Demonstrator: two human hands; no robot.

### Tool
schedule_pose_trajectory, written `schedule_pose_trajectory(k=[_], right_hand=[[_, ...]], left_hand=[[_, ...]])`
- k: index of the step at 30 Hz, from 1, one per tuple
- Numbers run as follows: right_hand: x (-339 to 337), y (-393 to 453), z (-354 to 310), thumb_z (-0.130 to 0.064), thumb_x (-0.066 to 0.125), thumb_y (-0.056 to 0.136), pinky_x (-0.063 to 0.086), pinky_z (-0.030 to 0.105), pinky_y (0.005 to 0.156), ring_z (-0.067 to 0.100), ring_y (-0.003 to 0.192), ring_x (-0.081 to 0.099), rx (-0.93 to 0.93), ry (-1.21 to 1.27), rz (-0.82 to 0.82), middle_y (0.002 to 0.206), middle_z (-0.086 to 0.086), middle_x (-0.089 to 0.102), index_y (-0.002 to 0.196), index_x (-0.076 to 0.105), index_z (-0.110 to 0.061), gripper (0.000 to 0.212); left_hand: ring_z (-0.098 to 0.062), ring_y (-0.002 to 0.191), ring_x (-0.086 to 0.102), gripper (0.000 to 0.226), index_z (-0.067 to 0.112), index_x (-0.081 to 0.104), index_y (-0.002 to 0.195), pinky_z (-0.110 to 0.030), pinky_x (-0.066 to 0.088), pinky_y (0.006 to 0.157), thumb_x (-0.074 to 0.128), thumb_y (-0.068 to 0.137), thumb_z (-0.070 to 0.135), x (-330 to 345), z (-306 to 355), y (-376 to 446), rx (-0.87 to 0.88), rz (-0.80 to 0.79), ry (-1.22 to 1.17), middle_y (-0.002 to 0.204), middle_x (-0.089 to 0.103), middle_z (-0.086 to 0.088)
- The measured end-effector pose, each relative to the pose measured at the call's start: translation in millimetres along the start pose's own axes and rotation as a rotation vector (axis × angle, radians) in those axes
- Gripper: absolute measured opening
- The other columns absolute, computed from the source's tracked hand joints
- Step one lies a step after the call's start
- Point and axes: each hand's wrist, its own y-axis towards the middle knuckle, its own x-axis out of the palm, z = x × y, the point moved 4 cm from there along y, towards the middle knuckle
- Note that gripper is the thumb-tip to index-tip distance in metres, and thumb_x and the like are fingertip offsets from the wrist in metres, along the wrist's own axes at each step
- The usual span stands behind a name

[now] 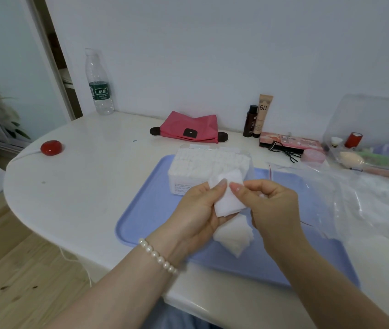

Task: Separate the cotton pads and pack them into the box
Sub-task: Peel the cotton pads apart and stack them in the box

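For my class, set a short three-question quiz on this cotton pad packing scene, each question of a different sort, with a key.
1. True or false: the clear box stands on the blue tray.
2. What do both hands pinch? A) a bottle B) a cotton pad C) a pouch
3. Fill in: loose pads lie on the tray below the ___.

Key:
1. True.
2. B: the left hand and right hand pinch one cotton pad.
3. hands.
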Motion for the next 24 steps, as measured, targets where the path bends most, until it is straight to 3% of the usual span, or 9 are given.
schedule_pose_trajectory(k=[3, 7, 10, 13, 16, 20, 23, 24], right_hand=[[1, -1, -1, -0.010, 0.074, 0.076, 0.032, 0.010, 0.034, 0.000, 0.030, 0.042, 0.026, -0.027, -0.029, 0.038, -0.010, 0.053, 0.069, 0.068, -0.010, 0.009], [-4, 5, -1, -0.018, 0.063, 0.087, 0.028, 0.017, 0.035, 0.005, 0.032, 0.033, 0.115, 0.100, 0.034, 0.050, -0.001, 0.049, 0.085, 0.065, -0.007, 0.012], [-4, 12, -4, -0.001, 0.033, 0.088, 0.027, 0.026, 0.047, 0.015, 0.045, 0.033, 0.247, 0.467, -0.051, 0.061, 0.008, 0.046, 0.101, 0.056, -0.006, 0.028], [-3, 14, -7, 0.017, 0.018, 0.073, 0.034, 0.029, 0.056, 0.018, 0.059, 0.041, 0.292, 0.556, -0.169, 0.073, 0.011, 0.049, 0.105, 0.051, -0.008, 0.053], [-3, 14, -7, 0.017, 0.022, 0.076, 0.038, 0.028, 0.060, 0.019, 0.066, 0.047, 0.325, 0.568, -0.222, 0.081, 0.012, 0.052, 0.110, 0.050, -0.011, 0.052], [-4, 13, -10, -0.001, 0.039, 0.078, 0.043, 0.030, 0.066, 0.020, 0.080, 0.049, 0.347, 0.614, -0.261, 0.095, 0.014, 0.052, 0.123, 0.049, -0.010, 0.047], [-2, 12, -11, 0.002, 0.032, 0.081, 0.051, 0.031, 0.058, 0.023, 0.080, 0.056, 0.349, 0.638, -0.306, 0.100, 0.015, 0.052, 0.127, 0.048, -0.011, 0.050], [-1, 11, -10, 0.007, 0.027, 0.083, 0.054, 0.035, 0.062, 0.028, 0.086, 0.060, 0.352, 0.623, -0.313, 0.105, 0.017, 0.053, 0.127, 0.047, -0.012, 0.052]], left_hand=[[-0.034, 0.113, 0.060, 0.034, -0.005, 0.054, 0.121, -0.038, 0.052, 0.092, 0.042, 0.098, 0.016, -3, -1, 0, 0.001, 0.045, 0.000, 0.117, 0.063, -0.025], [-0.029, 0.097, 0.067, 0.027, 0.000, 0.060, 0.113, -0.033, 0.058, 0.077, 0.043, 0.098, 0.014, -8, 1, 0, 0.020, 0.126, 0.038, 0.107, 0.068, -0.021], [-0.029, 0.094, 0.068, 0.025, -0.001, 0.059, 0.113, -0.033, 0.059, 0.073, 0.046, 0.097, 0.012, -14, 0, 1, 0.034, 0.206, 0.113, 0.105, 0.069, -0.021], [-0.033, 0.104, 0.064, 0.026, -0.005, 0.059, 0.115, -0.034, 0.057, 0.077, 0.056, 0.090, 0.002, -14, -3, 0, 0.020, 0.210, 0.130, 0.112, 0.066, -0.022], [-0.030, 0.106, 0.064, 0.029, -0.004, 0.061, 0.113, -0.036, 0.056, 0.082, 0.062, 0.084, 0.002, -9, -4, -3, -0.006, 0.153, 0.113, 0.114, 0.066, -0.021], [-0.021, 0.094, 0.068, 0.040, 0.005, 0.068, 0.102, -0.034, 0.056, 0.082, 0.072, 0.065, 0.018, 0, -7, -9, 0.000, 0.046, 0.128, 0.100, 0.072, -0.010], [-0.022, 0.091, 0.067, 0.051, 0.004, 0.067, 0.105, -0.037, 0.056, 0.083, 0.081, 0.056, 0.004, 5, -10, -10, 0.033, 0.028, 0.202, 0.100, 0.070, -0.012], [-0.023, 0.092, 0.067, 0.058, 0.004, 0.066, 0.107, -0.039, 0.056, 0.084, 0.084, 0.053, -0.001, 5, -10, -10, 0.047, 0.041, 0.233, 0.103, 0.070, -0.013]])
